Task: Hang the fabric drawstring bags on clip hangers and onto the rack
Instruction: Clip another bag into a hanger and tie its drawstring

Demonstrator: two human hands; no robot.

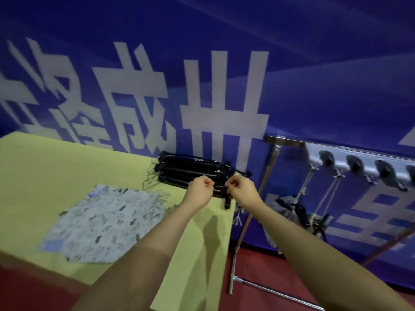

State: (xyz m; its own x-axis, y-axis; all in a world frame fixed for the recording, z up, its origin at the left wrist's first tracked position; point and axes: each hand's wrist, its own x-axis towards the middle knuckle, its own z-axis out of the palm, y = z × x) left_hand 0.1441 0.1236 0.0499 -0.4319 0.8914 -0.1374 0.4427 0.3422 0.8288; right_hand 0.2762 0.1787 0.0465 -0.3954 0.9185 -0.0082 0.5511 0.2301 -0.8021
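1. My left hand (200, 190) and right hand (241, 189) hovered close together over the stack of black clip hangers (193, 173) at the far right of the yellow-green table (45, 167).
2. Both had their fingers curled in; I couldn't tell whether they pinched anything.
3. The patterned drawstring bags (105, 223) lay flat, nearer and left.
4. The metal rack (336, 151) stood right, bags already hanging.

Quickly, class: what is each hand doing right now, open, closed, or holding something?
Left hand: fingers curled closed above the black clip hangers; anything pinched cannot be told.
Right hand: curled closed the same way; contents cannot be told.
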